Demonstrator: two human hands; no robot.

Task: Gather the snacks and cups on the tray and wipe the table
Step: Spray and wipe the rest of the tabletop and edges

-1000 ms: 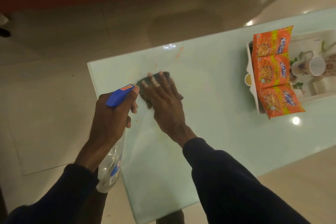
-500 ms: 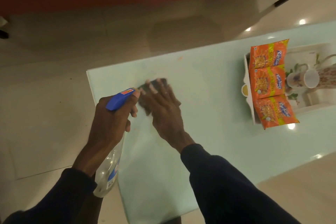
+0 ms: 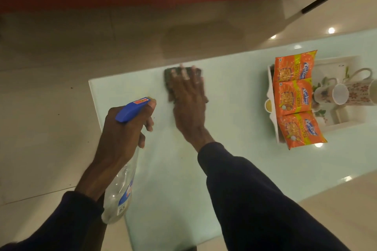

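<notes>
Though on their sides, cups (image 3: 326, 94) in tray (image 3: 271, 83) beside snack packets (image 3: 293, 96).

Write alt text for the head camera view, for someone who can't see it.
A person's right hand presses a dark pad flat on a pale green table, while the left hand grips a blue-topped spray bottle. To the right, a white tray holds three orange snack packets and patterned cups.

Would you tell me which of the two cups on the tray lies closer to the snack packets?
The white cup with the dark flower, beside the snack packets; the red-patterned cup lies beyond it.
</notes>
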